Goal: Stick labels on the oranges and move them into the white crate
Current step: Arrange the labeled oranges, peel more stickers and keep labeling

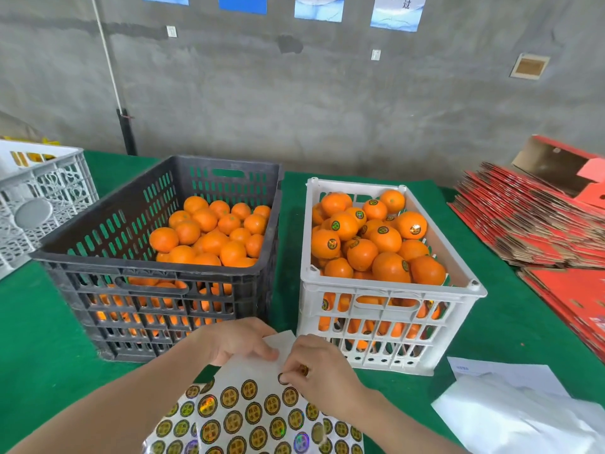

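Observation:
A black crate [108, 257] on the left holds several unlabelled oranges [209, 234]. To its right, the white crate [393, 293] is filled with several oranges [379, 237] bearing round gold-and-black labels. In front of both crates lies a label sheet [252, 417] covered with round stickers. My left hand [239, 340] holds down the sheet's bare upper part, fingers curled on the paper. My right hand [322, 368] pinches a round label [283, 378] at the sheet's top row, lifting its edge.
A grey-white empty crate [42, 198] stands at the far left. Flattened red cardboard boxes [530, 224] are stacked at the right. Used white backing sheets [510, 411] lie at the lower right. Green cloth [42, 339] covers the table; a concrete wall rises behind.

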Action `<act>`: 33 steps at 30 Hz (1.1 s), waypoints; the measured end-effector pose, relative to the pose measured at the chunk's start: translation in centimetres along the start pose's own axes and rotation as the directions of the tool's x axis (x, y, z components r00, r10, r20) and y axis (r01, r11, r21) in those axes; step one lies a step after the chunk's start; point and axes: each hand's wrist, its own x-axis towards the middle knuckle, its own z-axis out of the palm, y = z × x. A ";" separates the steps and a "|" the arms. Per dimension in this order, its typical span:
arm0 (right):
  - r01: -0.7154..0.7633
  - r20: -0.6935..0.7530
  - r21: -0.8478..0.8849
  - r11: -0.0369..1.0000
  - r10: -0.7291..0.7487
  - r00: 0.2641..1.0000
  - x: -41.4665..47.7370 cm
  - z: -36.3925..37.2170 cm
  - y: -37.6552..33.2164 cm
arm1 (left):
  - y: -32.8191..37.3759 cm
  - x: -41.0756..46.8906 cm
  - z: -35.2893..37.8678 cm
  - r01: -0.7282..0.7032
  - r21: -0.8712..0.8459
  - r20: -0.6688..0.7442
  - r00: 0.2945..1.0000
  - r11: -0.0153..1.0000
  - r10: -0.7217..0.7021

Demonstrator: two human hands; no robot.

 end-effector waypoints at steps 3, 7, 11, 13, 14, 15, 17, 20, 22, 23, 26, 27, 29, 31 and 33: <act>-0.078 0.048 0.113 0.990 0.073 0.996 0.1 -0.5 -0.1 | 0.1 0.2 -0.2 0.004 0.105 0.031 0.999 0.995 -0.007; -0.154 0.035 0.193 0.969 0.150 0.988 0.4 -1.3 0.0 | -0.2 0.7 0.3 -0.014 0.257 0.094 0.996 0.966 -0.011; -0.137 0.019 0.201 0.970 0.136 0.991 1.2 -2.4 -0.7 | -1.2 1.8 2.2 -0.128 0.578 0.096 0.991 0.806 0.089; -0.121 0.013 0.204 0.972 0.121 0.993 1.9 -2.9 -1.5 | -1.6 2.3 3.3 -0.138 0.690 0.055 0.989 0.710 0.139; -0.106 0.010 0.206 0.973 0.106 0.994 2.4 -3.2 -2.1 | -1.4 2.0 3.8 -0.135 0.726 0.016 0.983 0.675 0.180; -0.085 0.000 0.212 0.973 0.087 0.996 3.0 -3.5 -2.8 | -1.1 1.4 4.0 -0.154 0.743 -0.035 0.963 0.651 0.267; -0.009 -0.067 0.207 0.978 0.023 0.998 4.6 -4.2 -4.3 | 0.0 -0.6 3.6 -0.320 0.701 -0.134 0.819 0.637 0.558; 0.193 -0.303 0.152 0.969 -0.140 0.943 8.1 -5.1 -6.9 | 1.9 -5.1 1.2 -0.599 0.585 -0.287 0.478 0.547 0.830; 0.289 -0.438 0.092 0.953 -0.222 0.871 11.0 -4.9 -8.1 | 2.9 -7.8 -1.2 -0.657 0.483 -0.438 0.391 0.579 0.809; 0.300 -0.464 0.060 0.952 -0.240 0.853 12.5 -4.7 -8.5 | 3.3 -8.8 -2.8 -0.658 0.439 -0.513 0.375 0.612 0.772; 0.236 -0.364 0.025 0.972 -0.211 0.907 16.8 -3.5 -8.9 | 4.2 -9.9 -8.5 -0.559 0.386 -0.684 0.360 0.734 0.634; 0.214 -0.295 0.015 0.977 -0.200 0.934 18.0 -3.1 -8.7 | 4.3 -9.8 -10.7 -0.502 0.375 -0.723 0.368 0.780 0.585; 0.173 -0.155 -0.018 0.985 -0.174 0.973 20.1 -2.4 -8.1 | 4.6 -9.4 -14.7 -0.368 0.360 -0.772 0.400 0.858 0.495; 0.126 -0.023 -0.072 0.989 -0.128 0.992 21.5 -1.6 -7.4 | 4.9 -8.0 -17.6 -0.204 0.398 -0.740 0.505 0.894 0.444; 0.069 0.076 -0.123 0.990 -0.060 0.995 22.3 -1.0 -6.6 | 5.3 -6.3 -19.4 -0.019 0.481 -0.674 0.631 0.876 0.384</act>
